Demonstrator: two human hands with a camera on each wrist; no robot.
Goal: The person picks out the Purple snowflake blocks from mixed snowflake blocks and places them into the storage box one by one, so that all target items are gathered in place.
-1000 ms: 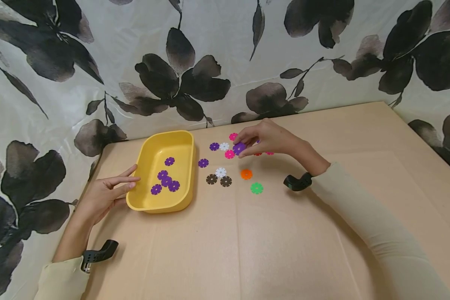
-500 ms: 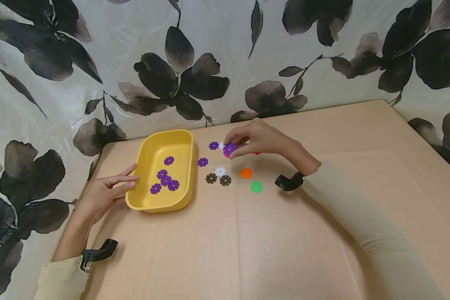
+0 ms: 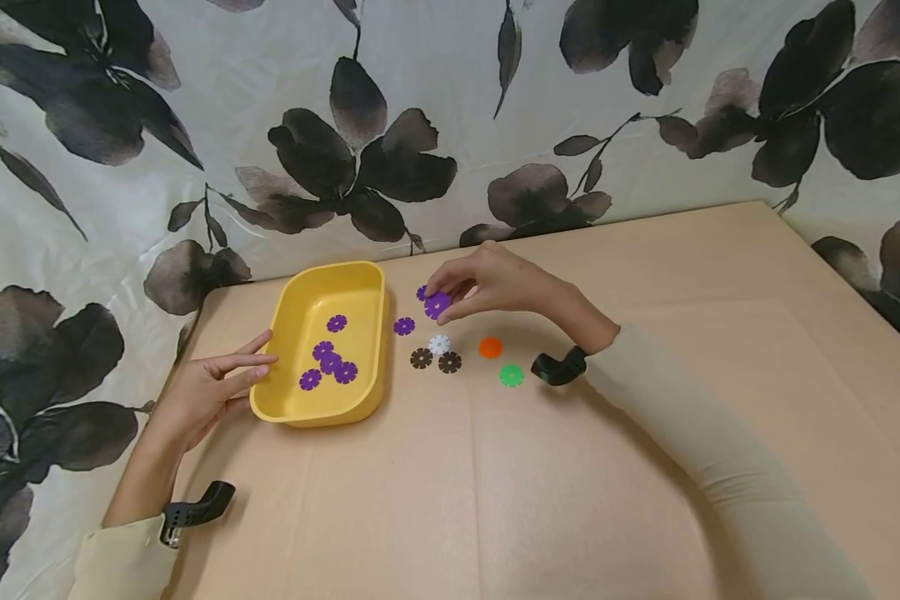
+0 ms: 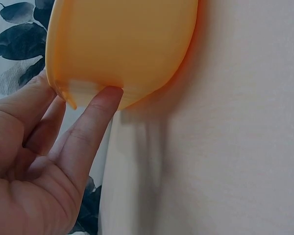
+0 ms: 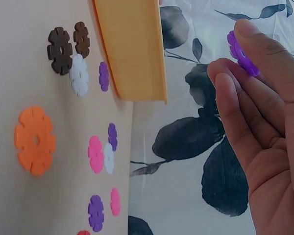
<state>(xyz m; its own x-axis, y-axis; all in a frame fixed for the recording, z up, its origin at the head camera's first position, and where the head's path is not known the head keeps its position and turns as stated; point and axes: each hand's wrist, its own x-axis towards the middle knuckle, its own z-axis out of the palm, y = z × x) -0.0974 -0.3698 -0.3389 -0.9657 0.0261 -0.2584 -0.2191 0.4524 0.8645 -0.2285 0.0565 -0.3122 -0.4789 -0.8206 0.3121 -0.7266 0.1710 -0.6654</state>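
Observation:
My right hand (image 3: 495, 283) pinches a purple flower-shaped disc (image 3: 437, 306) between thumb and fingers, raised above the table to the right of the yellow tray (image 3: 307, 292). In the right wrist view the same purple disc (image 5: 241, 55) sits between the fingertips. At the tray's left side, my left hand (image 3: 206, 387) holds the rim, with fingers and thumb on either side of the tray wall (image 4: 132, 49) in the left wrist view. Several purple discs (image 3: 331, 362) lie inside the tray.
Beside the tray lie a purple disc (image 3: 404, 326), a white disc (image 3: 439, 344), two dark brown discs (image 3: 450, 362), an orange disc (image 3: 491, 347) and a green disc (image 3: 512, 375). In the right wrist view, pink discs (image 5: 95, 154) lie near the table edge.
My right hand has moved left toward the tray, carrying the purple disc. My left hand and the tray have stayed in place.

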